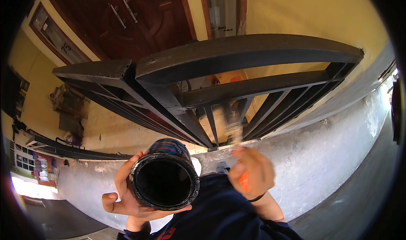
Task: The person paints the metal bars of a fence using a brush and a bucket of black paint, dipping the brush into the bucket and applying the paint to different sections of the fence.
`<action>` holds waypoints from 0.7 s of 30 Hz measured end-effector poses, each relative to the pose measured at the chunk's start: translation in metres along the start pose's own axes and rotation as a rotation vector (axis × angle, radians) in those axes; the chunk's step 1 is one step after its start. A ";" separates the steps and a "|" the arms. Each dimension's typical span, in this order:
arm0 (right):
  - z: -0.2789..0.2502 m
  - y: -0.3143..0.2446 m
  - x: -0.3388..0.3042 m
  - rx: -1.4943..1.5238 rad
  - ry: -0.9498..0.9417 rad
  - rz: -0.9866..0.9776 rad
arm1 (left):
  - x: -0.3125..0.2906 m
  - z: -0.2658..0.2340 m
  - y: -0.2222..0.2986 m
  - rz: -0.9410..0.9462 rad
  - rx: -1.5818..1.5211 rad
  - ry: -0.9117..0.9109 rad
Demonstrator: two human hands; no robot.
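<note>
My left hand (134, 208) is wrapped round a paint can (168, 147), its open mouth toward me and black paint inside. Smears of paint coat the rim. In my right hand (257, 172) is a paintbrush (234, 132), smeared by motion; an orange part of it shows between the fingers. The brush's far end points at the upright bars of a black metal gate (249, 49), and I cannot tell whether it touches them. The can stands apart from the gate in this view, just nearer to me.
A second gate panel (97, 68) meets the first at an angle on the left. Beyond them lie a tiled floor (105, 130) and a dark red double door (139, 24). A grey low wall (313, 151) runs along the right. A wooden piece of furniture (67, 102) stands far left.
</note>
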State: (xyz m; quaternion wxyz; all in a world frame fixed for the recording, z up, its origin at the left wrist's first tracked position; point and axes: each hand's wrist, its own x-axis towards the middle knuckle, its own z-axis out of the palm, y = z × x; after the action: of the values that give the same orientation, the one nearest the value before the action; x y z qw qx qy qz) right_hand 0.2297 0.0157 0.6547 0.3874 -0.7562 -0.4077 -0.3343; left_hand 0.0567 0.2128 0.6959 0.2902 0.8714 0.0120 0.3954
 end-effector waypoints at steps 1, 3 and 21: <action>0.005 -0.008 0.005 0.182 -0.002 -0.004 | 0.001 -0.001 -0.001 0.008 -0.020 0.032; 0.015 -0.022 0.013 0.372 0.044 0.035 | 0.002 -0.003 -0.001 0.015 -0.052 0.053; -0.012 0.051 -0.020 0.327 0.237 0.392 | 0.003 -0.004 -0.018 0.120 -0.175 0.079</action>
State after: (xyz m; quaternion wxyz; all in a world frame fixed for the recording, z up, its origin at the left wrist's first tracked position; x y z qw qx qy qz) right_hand 0.2632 -0.0201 0.6283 0.6067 -0.7035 -0.2542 -0.2689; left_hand 0.0598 0.2305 0.6906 0.3404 0.8255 -0.0633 0.4457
